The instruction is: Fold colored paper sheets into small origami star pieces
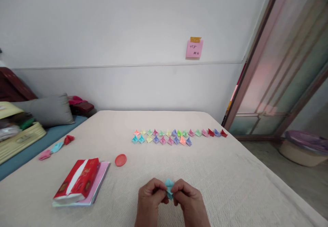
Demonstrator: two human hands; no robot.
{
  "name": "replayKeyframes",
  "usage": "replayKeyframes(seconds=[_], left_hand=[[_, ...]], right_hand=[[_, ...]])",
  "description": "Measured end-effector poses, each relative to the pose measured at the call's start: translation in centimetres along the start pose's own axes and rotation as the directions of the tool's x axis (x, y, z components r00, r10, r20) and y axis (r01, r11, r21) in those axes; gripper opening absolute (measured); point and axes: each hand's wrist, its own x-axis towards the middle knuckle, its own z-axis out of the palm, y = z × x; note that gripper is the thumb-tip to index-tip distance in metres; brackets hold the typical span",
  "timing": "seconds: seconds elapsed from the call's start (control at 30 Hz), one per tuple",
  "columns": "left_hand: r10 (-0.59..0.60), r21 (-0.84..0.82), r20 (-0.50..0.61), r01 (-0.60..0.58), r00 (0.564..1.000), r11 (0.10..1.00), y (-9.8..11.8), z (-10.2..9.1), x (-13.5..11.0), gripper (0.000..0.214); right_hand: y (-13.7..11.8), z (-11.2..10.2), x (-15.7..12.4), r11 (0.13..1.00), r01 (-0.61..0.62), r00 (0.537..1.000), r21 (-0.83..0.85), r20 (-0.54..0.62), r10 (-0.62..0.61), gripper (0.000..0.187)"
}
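Note:
A small light-blue folded paper piece is pinched between my two hands, above the near part of the cloth-covered table. My left hand grips its left side with thumb and fingertips. On the opposite side, my right hand pinches it the same way. My fingers hide parts of the paper, so its full shape cannot be made out. Farther back stand two rows of small folded paper shapes in many colours, each with pointed corners.
A red tissue pack lies on coloured paper sheets at the left. Near it is a round red lid. Pink, blue and red pieces lie by the table's left edge. A pink note hangs on the wall; a tub stands right.

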Motion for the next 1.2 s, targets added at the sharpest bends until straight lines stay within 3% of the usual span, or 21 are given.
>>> replayKeyframes(seconds=[0.13, 0.27, 0.57, 0.67, 0.87, 1.03, 1.2], left_hand=[[-0.031, -0.012, 0.040, 0.031, 0.999, 0.999, 0.2, 0.2, 0.0, 0.005], [0.005, 0.009, 0.029, -0.006, 1.000, 1.000, -0.2, 0.4, 0.3, 0.007], [0.064, 0.057, 0.044, -0.067, 0.997, 0.996, 0.7, -0.1, 0.3, 0.007], [0.085, 0.079, 0.075, -0.090, 0.994, 0.993, 0.5, -0.1, 0.3, 0.006], [0.121, 0.043, 0.073, -0.125, 0.990, 0.991, -0.2, -0.1, 0.5, 0.010], [0.096, 0.022, 0.051, -0.097, 0.994, 0.995, 0.1, -0.3, 0.3, 0.012], [0.131, 0.105, 0.065, -0.138, 0.989, 0.985, -0.6, -0.5, 0.5, 0.014]], right_hand=[[-0.3, -0.1, -0.3, 0.985, 0.086, 0.996, -0.149, -0.007, -0.088, 0.012], [-0.5, 0.0, -0.4, 0.975, 0.133, 0.991, -0.180, 0.014, -0.133, 0.014], [-0.9, -0.1, -0.1, 1.000, -0.007, 0.999, -0.003, 0.049, 0.007, 0.018], [-1.0, -0.3, 0.1, 0.997, -0.039, 0.996, -0.069, 0.076, 0.044, 0.012], [-0.8, -0.7, 0.4, 0.974, 0.009, 0.998, -0.227, 0.068, 0.006, 0.023], [-0.7, -0.4, 0.3, 0.973, -0.031, 0.995, -0.230, 0.081, 0.051, 0.021], [-0.7, -0.3, 0.6, 0.976, -0.140, 0.983, -0.164, 0.092, 0.157, 0.014]])
